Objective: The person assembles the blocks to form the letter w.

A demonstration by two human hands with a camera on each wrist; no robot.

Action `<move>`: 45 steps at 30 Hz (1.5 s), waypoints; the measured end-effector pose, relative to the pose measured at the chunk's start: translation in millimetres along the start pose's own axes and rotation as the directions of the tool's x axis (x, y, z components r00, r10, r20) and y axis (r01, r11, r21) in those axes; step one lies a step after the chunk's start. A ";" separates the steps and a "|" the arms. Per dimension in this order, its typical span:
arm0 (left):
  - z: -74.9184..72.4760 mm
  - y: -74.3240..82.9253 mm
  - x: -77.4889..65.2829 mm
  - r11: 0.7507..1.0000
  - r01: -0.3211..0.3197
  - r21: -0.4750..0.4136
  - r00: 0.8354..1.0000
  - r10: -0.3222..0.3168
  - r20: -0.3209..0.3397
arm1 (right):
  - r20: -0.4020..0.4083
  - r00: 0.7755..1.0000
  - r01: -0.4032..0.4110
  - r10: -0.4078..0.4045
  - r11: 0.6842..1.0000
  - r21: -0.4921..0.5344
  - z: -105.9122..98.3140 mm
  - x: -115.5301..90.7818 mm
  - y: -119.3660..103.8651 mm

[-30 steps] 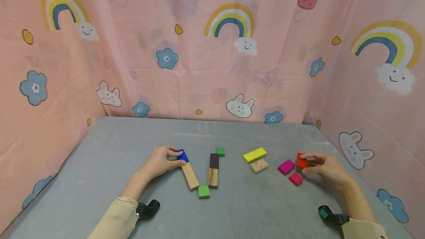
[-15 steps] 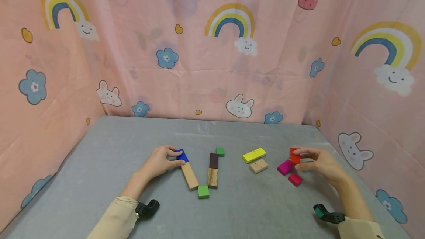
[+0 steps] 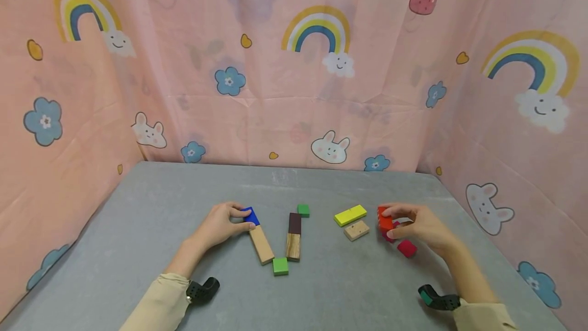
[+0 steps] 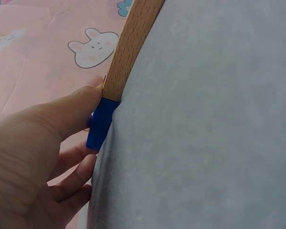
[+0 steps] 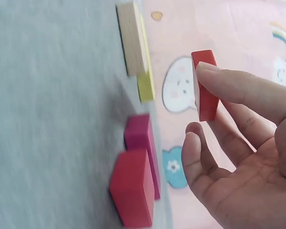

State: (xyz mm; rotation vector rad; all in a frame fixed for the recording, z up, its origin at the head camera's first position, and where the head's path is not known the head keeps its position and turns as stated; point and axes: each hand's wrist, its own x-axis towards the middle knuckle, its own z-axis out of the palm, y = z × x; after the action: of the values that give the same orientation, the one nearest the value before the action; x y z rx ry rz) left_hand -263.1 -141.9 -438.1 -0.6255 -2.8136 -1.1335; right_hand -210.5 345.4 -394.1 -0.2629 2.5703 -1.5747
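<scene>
My left hand (image 3: 224, 225) pinches a small blue block (image 3: 251, 217) between thumb and fingers. That block lies on the table, end to end with a long plain wooden block (image 3: 261, 245); the left wrist view shows the blue block (image 4: 101, 124) meeting the wood. On the right, my right hand (image 3: 424, 226) holds a red block (image 3: 385, 220) up off the table, thumb on one side and fingers behind it. Below the red block, a magenta block (image 3: 388, 236) is partly hidden. A crimson block (image 3: 407, 249) lies nearer to me, also seen in the right wrist view (image 5: 133, 188).
A dark brown block (image 3: 295, 223) and a striped wooden block (image 3: 293, 246) form a column in the middle, with green blocks (image 3: 303, 210) near both ends. Between column and right hand lie a yellow block (image 3: 350, 215) and a small wooden block (image 3: 356, 230). Patterned pink curtains surround the table.
My right hand has lifted the red block and carried it left, over the magenta block. My left hand stays in place on the blue block.
</scene>
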 end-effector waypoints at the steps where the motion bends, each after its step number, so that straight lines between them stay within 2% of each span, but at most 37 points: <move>1: -0.1 -0.2 -0.3 1.000 0.000 -0.001 1.000 0.000 0.000 | 0.010 1.000 -0.006 0.006 1.000 0.007 2.8 0.8 -1.1; 4: -0.4 -0.5 -1.1 1.000 0.004 -0.005 1.000 -0.004 0.001 | 0.044 0.999 -0.018 0.018 1.000 0.010 11.1 3.6 -5.0; 7: -0.5 -0.7 -1.4 1.000 0.010 -0.004 1.000 -0.010 0.002 | 0.073 0.997 -0.014 0.016 1.000 -0.028 18.2 6.2 -8.5; 12: -0.5 -1.0 -1.2 1.000 0.024 -0.002 1.000 -0.024 0.003 | 0.118 0.993 0.031 -0.021 0.996 -0.083 30.5 8.9 -16.6; 17: -0.9 -1.1 -0.7 1.000 0.024 -0.010 1.000 -0.024 0.003 | 0.161 0.984 0.078 -0.072 0.996 -0.032 52.8 11.6 -30.2; 22: -1.6 -0.5 0.4 1.000 0.013 -0.014 1.000 -0.013 0.002 | 0.210 0.975 0.078 -0.076 0.997 0.001 81.9 16.9 -38.6; 25: -2.4 -0.1 0.6 1.000 0.015 -0.017 1.000 -0.015 0.003 | 0.202 0.977 0.070 -0.073 0.997 0.022 93.1 25.2 -43.8; 28: -3.0 -0.5 0.4 1.000 0.020 -0.021 1.000 -0.020 0.001 | 0.190 0.979 0.078 -0.076 0.997 -0.004 101.0 38.7 -48.6; 32: -3.2 -1.4 -0.1 1.000 0.023 -0.013 1.000 -0.023 0.001 | 0.227 0.972 0.083 -0.067 0.995 -0.061 110.0 57.0 -50.7; 35: -2.7 -0.9 0.5 1.000 0.018 -0.008 1.000 -0.018 0.003 | 0.265 0.961 0.102 -0.082 0.993 -0.062 113.2 66.9 -48.6; 39: -1.2 0.1 1.4 1.000 0.020 -0.009 1.000 -0.020 0.007 | 0.294 0.950 0.128 -0.101 0.989 -0.072 113.2 73.2 -44.8; 45: -0.4 -0.2 0.7 1.000 0.023 -0.013 1.000 -0.023 0.006 | 0.310 0.947 0.113 -0.083 0.990 -0.081 111.7 76.0 -41.7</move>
State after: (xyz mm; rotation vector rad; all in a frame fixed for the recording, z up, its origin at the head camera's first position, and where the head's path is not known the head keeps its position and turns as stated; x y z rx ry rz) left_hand -263.9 -142.1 -437.9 -0.5993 -2.8276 -1.1572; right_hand -260.2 213.8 -408.2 -0.6029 2.4249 -1.3160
